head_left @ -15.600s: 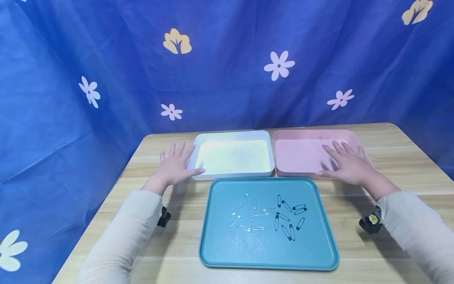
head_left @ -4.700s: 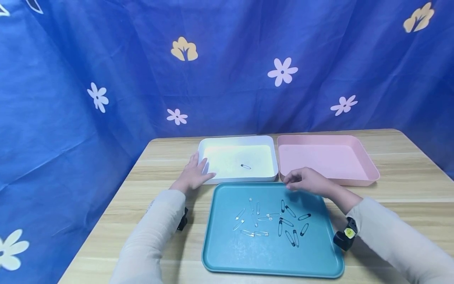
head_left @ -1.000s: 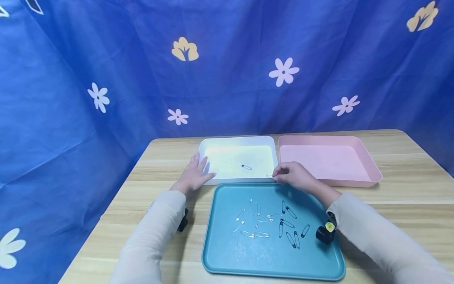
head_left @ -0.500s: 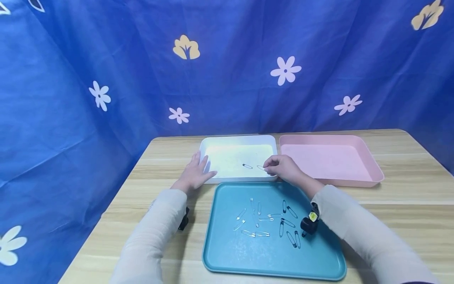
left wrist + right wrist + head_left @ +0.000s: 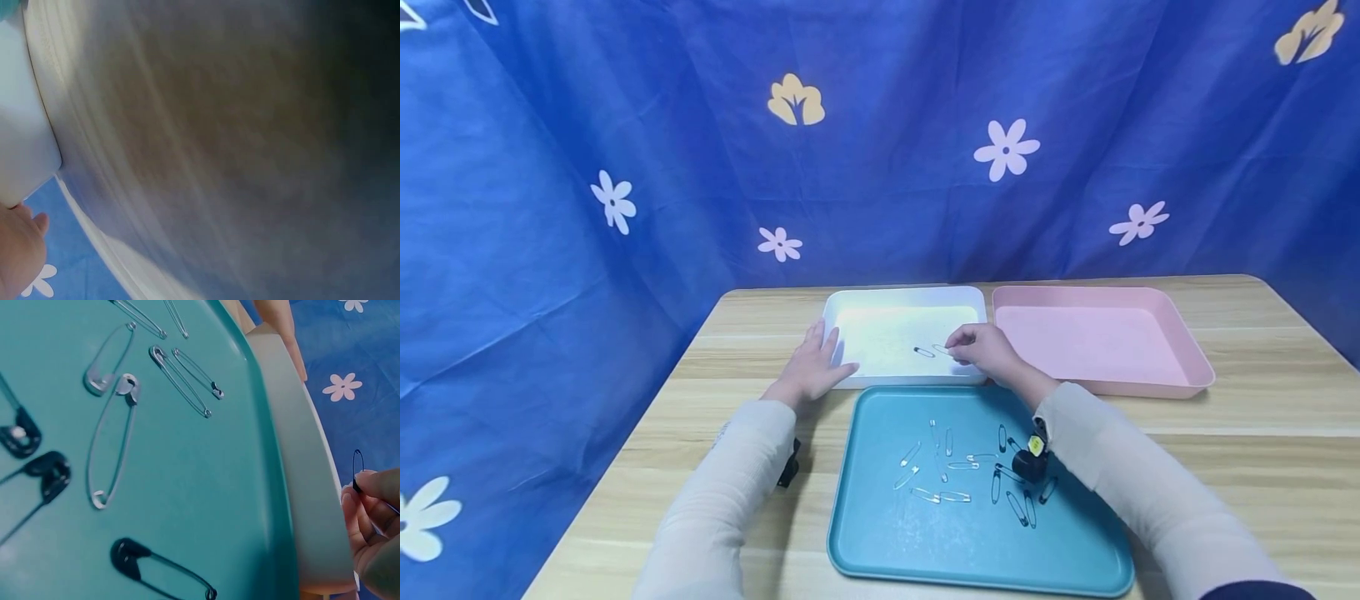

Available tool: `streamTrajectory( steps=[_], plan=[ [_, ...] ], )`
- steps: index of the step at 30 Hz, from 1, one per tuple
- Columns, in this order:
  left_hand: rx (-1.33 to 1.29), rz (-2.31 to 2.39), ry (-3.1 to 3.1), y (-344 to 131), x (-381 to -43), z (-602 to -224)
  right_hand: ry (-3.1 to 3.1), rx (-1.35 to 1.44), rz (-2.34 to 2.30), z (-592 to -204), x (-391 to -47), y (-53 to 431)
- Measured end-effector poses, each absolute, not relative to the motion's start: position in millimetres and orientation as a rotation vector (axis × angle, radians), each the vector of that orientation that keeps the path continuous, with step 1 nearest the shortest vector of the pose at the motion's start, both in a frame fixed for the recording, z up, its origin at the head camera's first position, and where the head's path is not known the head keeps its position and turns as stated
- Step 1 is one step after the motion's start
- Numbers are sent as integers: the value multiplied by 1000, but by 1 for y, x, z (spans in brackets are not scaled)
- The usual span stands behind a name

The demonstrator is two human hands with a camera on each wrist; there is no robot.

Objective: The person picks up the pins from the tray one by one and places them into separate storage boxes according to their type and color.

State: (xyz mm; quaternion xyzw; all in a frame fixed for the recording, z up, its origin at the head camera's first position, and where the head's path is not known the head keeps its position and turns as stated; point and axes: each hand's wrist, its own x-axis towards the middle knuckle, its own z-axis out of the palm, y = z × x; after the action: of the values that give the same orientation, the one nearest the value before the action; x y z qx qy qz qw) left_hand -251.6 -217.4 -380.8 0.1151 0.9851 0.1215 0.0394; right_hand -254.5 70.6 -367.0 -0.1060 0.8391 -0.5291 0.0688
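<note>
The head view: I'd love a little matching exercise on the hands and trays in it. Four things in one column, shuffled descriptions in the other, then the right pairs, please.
Column one:
1. Left hand
2. Right hand
3. Teal tray
4. Pink tray

Column two:
A. Strewn with safety pins
B. Beside the white tray, on its right
C. Pinching a single pin
D. Spread out at the white tray's left edge

Right pairs: 1-D, 2-C, 3-A, 4-B.

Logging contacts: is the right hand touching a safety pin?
Touching. The right wrist view shows the right hand pinching the safety pin by its dark end.
</note>
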Motion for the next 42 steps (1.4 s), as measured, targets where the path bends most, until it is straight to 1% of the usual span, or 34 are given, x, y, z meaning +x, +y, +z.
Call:
streamTrajectory(
  steps=[4, 15, 29, 32, 37, 39, 42],
  plan=[
    [360, 390, 3022, -217, -251, -381, 2561, -275, -1554, -368, -260, 67],
    [363, 394, 3012, -216, -252, -381, 2661, -270, -1408, -367, -279, 56],
    [359, 397, 3014, -219, -250, -379, 2715, -258, -1258, -376, -297, 41],
    [364, 392, 3015, -219, -250, -379, 2709, -275, -1217, -385, -309, 40],
    [370, 395, 3012, -218, -251, -378, 2734, -407, -1189, -439, -359, 42],
    [371, 404, 3008, -217, -251, -378, 2742, -386, -1168, -449, -369, 42],
    [367, 401, 3004, -216, -251, -377, 2740, -296, -1118, -430, -353, 39]
  ],
)
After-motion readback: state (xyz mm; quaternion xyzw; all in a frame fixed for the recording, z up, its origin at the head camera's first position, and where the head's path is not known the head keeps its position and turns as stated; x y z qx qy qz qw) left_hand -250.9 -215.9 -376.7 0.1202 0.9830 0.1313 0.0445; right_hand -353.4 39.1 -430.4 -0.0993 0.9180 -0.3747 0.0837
